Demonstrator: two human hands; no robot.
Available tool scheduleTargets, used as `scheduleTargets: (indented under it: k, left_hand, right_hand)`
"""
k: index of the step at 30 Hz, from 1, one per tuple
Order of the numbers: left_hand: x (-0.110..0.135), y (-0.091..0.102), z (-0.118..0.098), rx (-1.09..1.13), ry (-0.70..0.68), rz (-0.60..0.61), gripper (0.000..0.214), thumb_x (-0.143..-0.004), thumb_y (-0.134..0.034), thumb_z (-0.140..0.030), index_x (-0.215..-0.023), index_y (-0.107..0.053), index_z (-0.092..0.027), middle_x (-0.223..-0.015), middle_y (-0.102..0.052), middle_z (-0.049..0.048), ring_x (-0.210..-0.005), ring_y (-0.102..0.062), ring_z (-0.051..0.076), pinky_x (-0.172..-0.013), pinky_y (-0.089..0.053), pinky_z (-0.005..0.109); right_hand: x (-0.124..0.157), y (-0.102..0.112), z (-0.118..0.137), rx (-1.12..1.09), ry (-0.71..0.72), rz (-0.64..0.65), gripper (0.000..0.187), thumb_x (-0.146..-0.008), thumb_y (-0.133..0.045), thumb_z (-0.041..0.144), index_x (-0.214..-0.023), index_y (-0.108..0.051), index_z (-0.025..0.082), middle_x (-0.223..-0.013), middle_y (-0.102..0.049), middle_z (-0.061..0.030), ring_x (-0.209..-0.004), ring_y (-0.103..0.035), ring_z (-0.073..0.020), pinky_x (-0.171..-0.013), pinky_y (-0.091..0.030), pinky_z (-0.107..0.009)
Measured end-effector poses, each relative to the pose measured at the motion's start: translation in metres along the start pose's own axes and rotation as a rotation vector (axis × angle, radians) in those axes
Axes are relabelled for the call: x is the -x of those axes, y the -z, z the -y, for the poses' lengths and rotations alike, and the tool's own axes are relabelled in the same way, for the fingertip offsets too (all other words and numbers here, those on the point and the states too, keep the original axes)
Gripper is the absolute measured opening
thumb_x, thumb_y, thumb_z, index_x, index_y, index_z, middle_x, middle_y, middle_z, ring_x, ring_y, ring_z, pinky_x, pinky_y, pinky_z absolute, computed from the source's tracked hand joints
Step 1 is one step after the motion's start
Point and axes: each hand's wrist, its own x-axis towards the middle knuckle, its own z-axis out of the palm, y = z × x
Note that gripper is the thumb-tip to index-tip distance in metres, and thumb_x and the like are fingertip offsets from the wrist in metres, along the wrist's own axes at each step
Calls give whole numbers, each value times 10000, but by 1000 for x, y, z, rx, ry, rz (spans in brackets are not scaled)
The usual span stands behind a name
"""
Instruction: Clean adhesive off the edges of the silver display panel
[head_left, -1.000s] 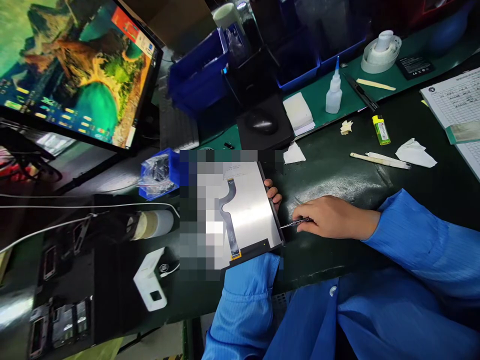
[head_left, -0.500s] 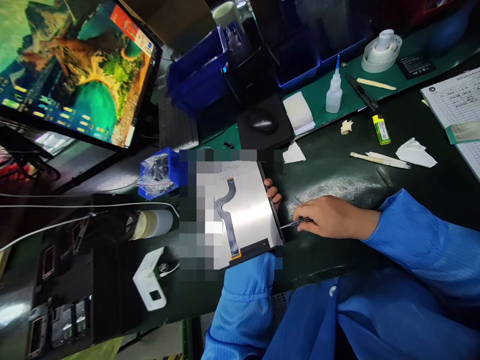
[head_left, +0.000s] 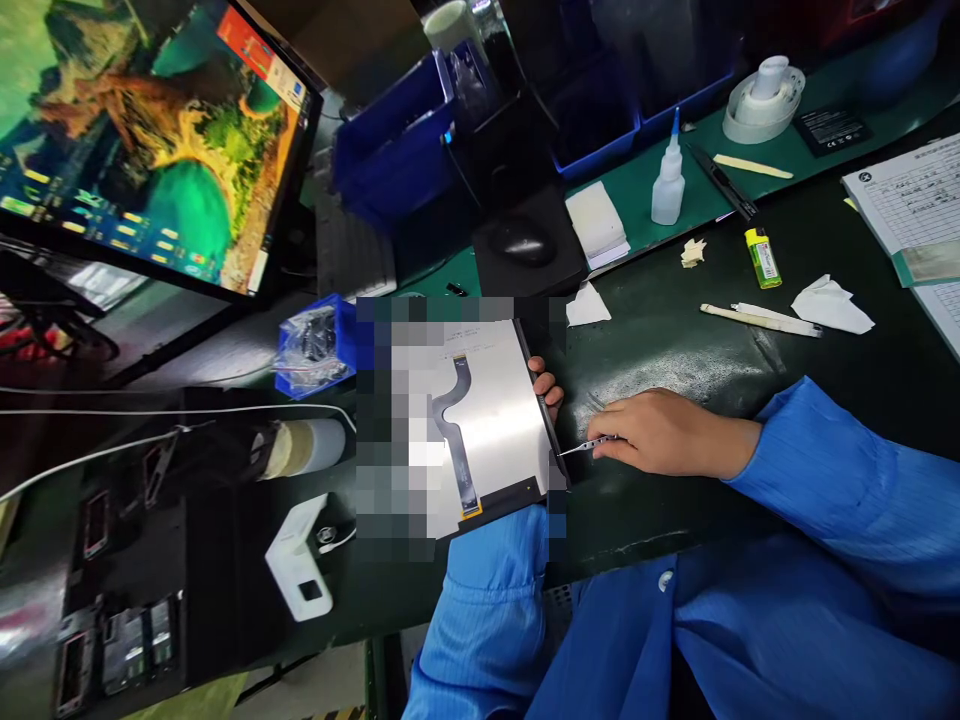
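My left hand [head_left: 547, 386] holds a tablet-size display panel [head_left: 499, 400] from underneath, its fingers curled round the right edge; the palm and thumb are hidden. The panel's silvery back faces up, with a dark ribbon cable [head_left: 455, 440] along it and a black strip on the near edge. Pixel blocks cover its left part. My right hand [head_left: 649, 432] pinches slim metal tweezers [head_left: 589, 445]. Their fine tip meets the panel's dark right edge, near the lower corner.
A monitor [head_left: 165, 150] stands at upper left. Behind the panel are a mouse [head_left: 521, 241], a white pad [head_left: 598, 222] and a dropper bottle [head_left: 667, 185]. A yellow lighter [head_left: 763, 258] and crumpled paper [head_left: 832, 305] lie to the right. A white bracket [head_left: 300, 560] sits at left.
The tweezers have turned slightly in my right hand, and their handle now looks brighter. Both hands and the panel stay almost in place.
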Motion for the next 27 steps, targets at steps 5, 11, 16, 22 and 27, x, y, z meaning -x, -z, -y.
scheduleTargets:
  k: [5,11,16,22,27]
  left_hand:
    - [0,-2,0,-5,18,20,493,-984,-494,-646,-1077,-675,-197,-845,-635,88,-693,-637,196,-572,-570,304]
    - [1,-3,-1,-13,15,30,572,-956,-506,-710,-1081,-685,-182,-853,-638,102,-707,-639,207,-583,-570,320]
    - [0,-6,-1,-50,-11,-32,518,-976,-491,-651,-1131,-673,-192,-874,-639,100,-721,-634,207,-603,-557,316]
    - [6,-13,2,-41,-30,-27,598,-949,-449,-714,-1120,-663,-183,-860,-616,104,-702,-596,207,-602,-532,324]
    - [10,-19,4,30,-37,34,580,-960,-429,-701,-1053,-659,-177,-840,-606,101,-671,-561,192,-583,-526,319]
  right_hand:
    - [-1,-5,-4,56,23,-32,258,-1079,-579,284,-956,-792,207,-930,-764,-42,-803,-667,-190,-701,-388,-308]
    - [-1,0,2,-45,-35,10,111,-1010,-688,251,-1090,-750,206,-965,-788,-28,-829,-689,-194,-704,-400,-293]
    - [-1,-3,-3,33,26,-27,231,-1073,-577,295,-996,-779,214,-964,-764,-45,-840,-673,-203,-718,-392,-315]
    - [0,-1,1,-36,-44,8,149,-1036,-652,267,-1103,-768,201,-1006,-799,-41,-867,-700,-208,-725,-412,-304]
    - [-1,0,1,7,-21,4,145,-1044,-650,256,-1057,-781,194,-1002,-790,-44,-871,-695,-200,-728,-412,-297]
